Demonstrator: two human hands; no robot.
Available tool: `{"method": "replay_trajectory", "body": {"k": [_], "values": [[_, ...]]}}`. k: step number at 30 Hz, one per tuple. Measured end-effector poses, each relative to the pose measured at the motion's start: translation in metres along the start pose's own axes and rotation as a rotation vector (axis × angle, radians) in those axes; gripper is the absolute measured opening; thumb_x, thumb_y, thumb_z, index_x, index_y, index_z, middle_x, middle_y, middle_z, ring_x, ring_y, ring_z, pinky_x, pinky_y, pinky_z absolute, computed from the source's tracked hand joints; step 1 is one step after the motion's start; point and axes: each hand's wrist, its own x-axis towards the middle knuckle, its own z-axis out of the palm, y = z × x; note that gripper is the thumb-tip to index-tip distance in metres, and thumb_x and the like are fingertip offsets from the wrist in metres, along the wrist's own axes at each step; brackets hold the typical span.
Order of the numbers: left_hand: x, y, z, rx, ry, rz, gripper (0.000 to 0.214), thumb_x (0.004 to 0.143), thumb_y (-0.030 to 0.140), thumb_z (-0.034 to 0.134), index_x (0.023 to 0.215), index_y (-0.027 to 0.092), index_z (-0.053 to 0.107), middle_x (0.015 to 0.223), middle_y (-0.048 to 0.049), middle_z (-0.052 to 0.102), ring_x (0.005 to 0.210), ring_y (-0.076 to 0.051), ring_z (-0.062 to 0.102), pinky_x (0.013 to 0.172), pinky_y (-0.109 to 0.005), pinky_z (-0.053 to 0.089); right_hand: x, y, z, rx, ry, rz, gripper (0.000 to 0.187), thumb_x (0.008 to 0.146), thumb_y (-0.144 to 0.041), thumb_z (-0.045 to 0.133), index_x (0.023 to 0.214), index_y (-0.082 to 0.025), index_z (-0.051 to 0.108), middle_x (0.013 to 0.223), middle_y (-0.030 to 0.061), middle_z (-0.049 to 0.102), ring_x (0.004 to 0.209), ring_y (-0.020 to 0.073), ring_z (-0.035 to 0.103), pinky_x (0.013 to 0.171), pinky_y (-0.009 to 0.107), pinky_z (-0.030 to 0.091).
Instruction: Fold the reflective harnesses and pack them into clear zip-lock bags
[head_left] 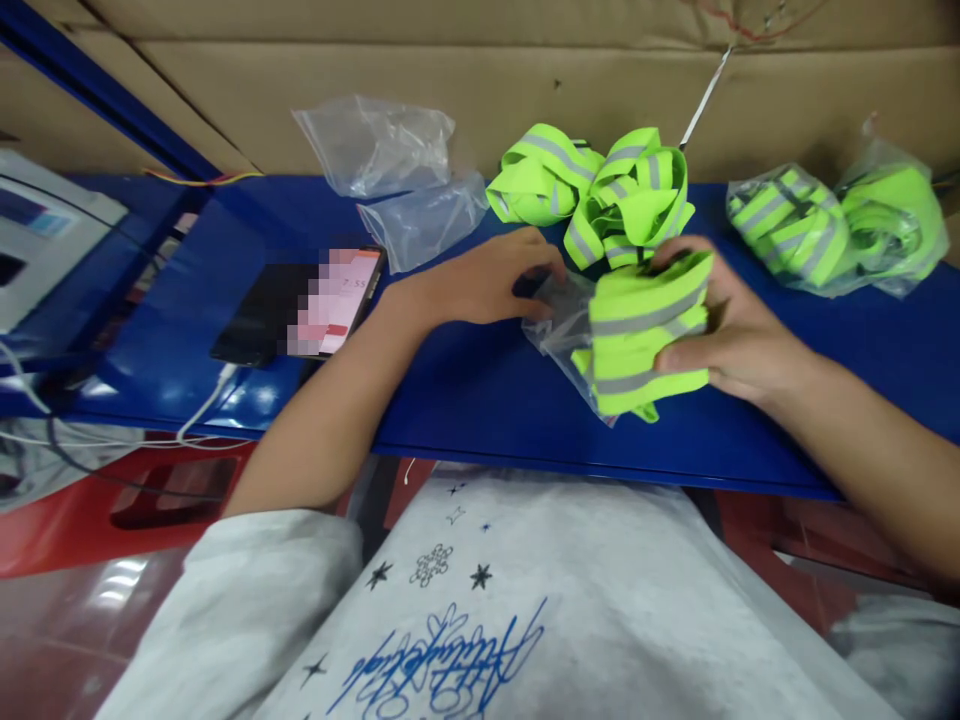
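Note:
In my right hand (pixel 739 335) is a folded bundle of neon yellow-green reflective strap (pixel 649 345) with grey stripes, thumb in front and fingers behind. Beneath and to the left of this bundle lies a clear plastic bag (pixel 562 325), partly hidden by it. My left hand (pixel 502 275) has its curled fingers and thumb at the bag's left end, gripping it. Just beyond the hands, two loose coils of the same strap (pixel 544 175) rest on the blue table (pixel 480 400).
Two more clear bags (pixel 382 145) lie at the back left. Bagged straps (pixel 791 225) sit at the back right. A phone (pixel 341 300) and a black device (pixel 262 315) with a white cable (pixel 206 405) are on the left. Cardboard (pixel 450 70) lines the back.

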Motion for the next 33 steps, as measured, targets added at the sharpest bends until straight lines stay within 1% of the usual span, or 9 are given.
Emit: {"method": "replay_trajectory", "body": {"k": [3, 6, 12, 17, 21, 23, 26, 29, 33], "values": [[-0.003, 0.0, -0.003, 0.007, -0.024, -0.141, 0.045, 0.085, 0.059, 0.075, 0.11, 0.022, 0.071, 0.107, -0.0056, 0.072, 0.094, -0.022, 0.065, 0.087, -0.04, 0.055, 0.001, 0.014, 0.008, -0.062, -0.192, 0.054, 0.077, 0.052, -0.024, 0.102, 0.117, -0.03, 0.061, 0.099, -0.0046, 0.07, 0.084, 0.0174, 0.07, 0.072, 0.03, 0.062], [-0.007, 0.011, -0.008, 0.013, -0.156, -0.232, 0.042, 0.084, 0.064, 0.073, 0.094, 0.023, 0.075, 0.088, -0.0009, 0.074, 0.081, -0.019, 0.064, 0.079, -0.035, 0.05, 0.006, 0.024, 0.003, -0.12, -0.244, 0.031, 0.076, 0.055, -0.03, 0.102, 0.12, -0.029, 0.061, 0.103, -0.0028, 0.072, 0.088, 0.0192, 0.071, 0.075, 0.032, 0.062], [-0.01, 0.014, -0.016, 0.026, -0.287, -0.149, 0.021, 0.091, 0.036, 0.062, 0.095, 0.022, 0.077, 0.088, -0.0013, 0.077, 0.079, -0.017, 0.067, 0.076, -0.03, 0.047, 0.005, 0.025, -0.003, -0.163, -0.273, 0.055, 0.08, 0.058, -0.036, 0.101, 0.126, -0.03, 0.062, 0.103, -0.0015, 0.073, 0.092, 0.0225, 0.073, 0.078, 0.037, 0.063], [-0.019, 0.01, -0.037, 0.249, -0.203, -0.286, 0.017, 0.089, 0.023, 0.061, 0.097, 0.021, 0.075, 0.089, -0.0015, 0.074, 0.081, -0.018, 0.065, 0.078, -0.029, 0.045, 0.004, 0.021, 0.004, -0.153, -0.255, 0.071, 0.075, 0.06, -0.035, 0.101, 0.123, -0.029, 0.062, 0.103, -0.0018, 0.071, 0.089, 0.0196, 0.07, 0.074, 0.031, 0.062], [-0.025, 0.036, -0.038, 0.467, -0.173, -0.356, 0.026, 0.093, 0.016, 0.048, 0.1, 0.022, 0.072, 0.104, -0.0056, 0.075, 0.096, -0.025, 0.068, 0.09, -0.036, 0.052, 0.004, 0.021, 0.008, -0.138, -0.259, 0.124, 0.077, 0.061, -0.033, 0.101, 0.127, -0.031, 0.062, 0.104, -0.002, 0.071, 0.093, 0.0193, 0.07, 0.077, 0.03, 0.061], [-0.023, 0.049, -0.03, 0.522, -0.1, -0.304, 0.036, 0.094, 0.012, 0.04, 0.111, 0.02, 0.071, 0.122, -0.011, 0.072, 0.111, -0.03, 0.068, 0.096, -0.043, 0.054, 0.003, 0.021, 0.008, -0.124, -0.274, 0.141, 0.077, 0.06, -0.03, 0.101, 0.127, -0.032, 0.063, 0.104, -0.0021, 0.072, 0.094, 0.0196, 0.07, 0.078, 0.029, 0.061], [-0.017, 0.056, -0.014, 0.284, -0.012, -0.011, 0.048, 0.093, 0.009, 0.042, 0.135, 0.022, 0.062, 0.146, -0.0093, 0.063, 0.134, -0.025, 0.061, 0.115, -0.043, 0.05, 0.002, 0.015, 0.004, -0.041, -0.295, 0.176, 0.076, 0.056, -0.024, 0.102, 0.122, -0.031, 0.064, 0.102, -0.0034, 0.072, 0.091, 0.0193, 0.072, 0.076, 0.029, 0.062], [-0.011, 0.049, 0.0, 0.086, -0.154, 0.12, 0.054, 0.096, 0.016, 0.053, 0.149, 0.023, 0.052, 0.157, -0.0051, 0.056, 0.144, -0.021, 0.057, 0.123, -0.039, 0.046, -0.001, -0.002, -0.007, 0.136, -0.198, 0.166, 0.076, 0.05, -0.022, 0.104, 0.116, -0.033, 0.067, 0.103, -0.0063, 0.074, 0.087, 0.0176, 0.073, 0.072, 0.029, 0.063], [-0.013, 0.046, 0.004, 0.333, -0.218, -0.163, 0.055, 0.097, 0.036, 0.065, 0.149, 0.019, 0.054, 0.149, -0.015, 0.061, 0.136, -0.038, 0.062, 0.113, -0.055, 0.051, -0.003, -0.03, -0.024, 0.14, 0.134, -0.008, 0.078, 0.038, -0.041, 0.108, 0.106, -0.034, 0.072, 0.098, -0.0061, 0.076, 0.084, 0.0194, 0.074, 0.073, 0.035, 0.063]]}}
